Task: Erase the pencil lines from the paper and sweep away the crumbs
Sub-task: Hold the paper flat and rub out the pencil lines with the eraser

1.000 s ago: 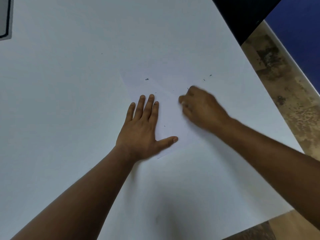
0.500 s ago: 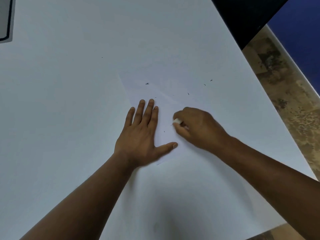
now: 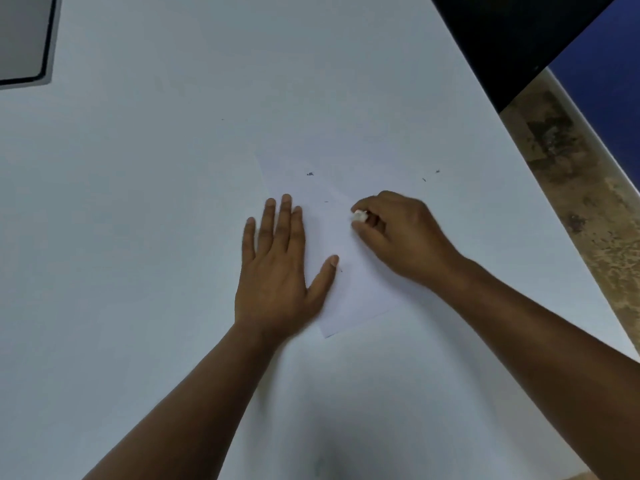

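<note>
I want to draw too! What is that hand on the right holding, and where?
The right hand pinches a small white eraser by its back end; its front tip pokes out.

both forearms are bare, with no sleeves, rings or watch.

Wide white counter point(image 3: 156, 237) filling most of the view, smooth and matte, evenly lit with a soft shadow near the bottom edge. At the top left corner, part of a flat grey panel with a dark rounded border point(image 3: 24, 39), lying on the surface. Beyond the right edge, a strip of mottled brown and tan floor point(image 3: 571, 188), worn and stained. Top right, a black block point(image 3: 512, 36), and beside it a deep blue wall point(image 3: 606, 74) with a pale baseboard point(image 3: 588, 119).
</note>
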A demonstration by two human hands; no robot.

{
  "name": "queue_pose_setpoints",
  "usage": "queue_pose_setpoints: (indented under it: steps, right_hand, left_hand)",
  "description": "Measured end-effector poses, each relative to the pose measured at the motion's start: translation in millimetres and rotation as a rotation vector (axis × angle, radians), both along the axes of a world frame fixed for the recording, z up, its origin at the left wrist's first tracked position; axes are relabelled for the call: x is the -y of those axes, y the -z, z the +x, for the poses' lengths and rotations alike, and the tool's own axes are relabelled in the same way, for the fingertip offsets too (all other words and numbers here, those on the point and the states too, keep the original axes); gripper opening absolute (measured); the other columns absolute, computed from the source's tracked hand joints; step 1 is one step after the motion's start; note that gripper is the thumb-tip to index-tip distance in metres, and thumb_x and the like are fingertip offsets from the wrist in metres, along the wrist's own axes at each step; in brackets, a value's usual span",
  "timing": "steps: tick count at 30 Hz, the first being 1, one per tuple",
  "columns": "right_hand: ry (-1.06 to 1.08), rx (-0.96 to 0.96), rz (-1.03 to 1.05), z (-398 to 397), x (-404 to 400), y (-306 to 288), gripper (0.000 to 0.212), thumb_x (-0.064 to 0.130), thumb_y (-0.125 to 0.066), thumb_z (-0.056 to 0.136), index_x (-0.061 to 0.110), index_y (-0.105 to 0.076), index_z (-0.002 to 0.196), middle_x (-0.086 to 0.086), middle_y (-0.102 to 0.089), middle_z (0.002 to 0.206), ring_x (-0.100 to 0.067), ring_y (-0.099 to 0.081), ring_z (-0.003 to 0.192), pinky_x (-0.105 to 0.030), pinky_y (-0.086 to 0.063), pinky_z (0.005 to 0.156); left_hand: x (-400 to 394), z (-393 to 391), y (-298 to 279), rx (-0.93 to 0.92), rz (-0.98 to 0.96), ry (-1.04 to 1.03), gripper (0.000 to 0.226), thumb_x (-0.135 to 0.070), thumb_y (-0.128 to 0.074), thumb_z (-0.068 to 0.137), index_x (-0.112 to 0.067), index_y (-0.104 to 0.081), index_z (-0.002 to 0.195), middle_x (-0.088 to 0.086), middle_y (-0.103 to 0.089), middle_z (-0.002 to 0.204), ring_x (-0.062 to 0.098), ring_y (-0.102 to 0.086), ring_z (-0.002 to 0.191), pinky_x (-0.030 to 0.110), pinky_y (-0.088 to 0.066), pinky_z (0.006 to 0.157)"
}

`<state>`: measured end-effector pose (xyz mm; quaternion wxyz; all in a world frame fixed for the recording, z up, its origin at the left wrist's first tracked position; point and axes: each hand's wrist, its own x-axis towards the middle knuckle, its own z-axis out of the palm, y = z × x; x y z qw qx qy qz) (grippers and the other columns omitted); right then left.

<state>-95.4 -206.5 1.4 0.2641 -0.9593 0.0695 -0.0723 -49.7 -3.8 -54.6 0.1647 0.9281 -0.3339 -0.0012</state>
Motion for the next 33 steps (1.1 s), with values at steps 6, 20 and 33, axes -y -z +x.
queue_pose_setpoints:
  steps: [6,20,33]
  right_hand:
    - [-0.259,-0.015,-0.095,5.5,-18.2,6.5,0.017,0.017,-0.056,0.097,0.009,-0.068,0.105,-0.005,-0.062,0.091,-0.022,-0.059,0.080,-0.040,-0.051,0.072]
    - [0.042,0.003,-0.193,82.1,71.8,0.7,0.019,0.011,-0.052,0.095,0.003,-0.070,0.097,-0.014,-0.065,0.093,-0.030,-0.062,0.087,-0.040,-0.049,0.081]
    - [0.007,0.012,-0.332,90.8,84.5,0.9,0.018,0.006,-0.049,0.092,0.003,-0.066,0.088,-0.012,-0.056,0.087,-0.031,-0.057,0.076,-0.040,-0.047,0.070]
  left_hand:
    - [5.1,1.0,3.9,-0.057,0.147,-0.011,0.091,-0.074,-0.005,0.099,-0.011,-0.003,0.165,0.007,0.004,0.173,0.022,0.011,0.160,0.050,0.004,0.129]
    - [4.6,0.8,3.0,-0.090,0.181,-0.012,0.091,-0.074,-0.004,0.099,-0.011,0.001,0.164,0.005,0.010,0.173,0.021,0.018,0.158,0.050,0.005,0.129]
    - [5.8,2.8,3.1,-0.083,0.181,-0.003,0.090,-0.074,-0.007,0.100,-0.012,-0.006,0.164,0.004,0.006,0.173,0.022,0.015,0.159,0.051,0.003,0.129]
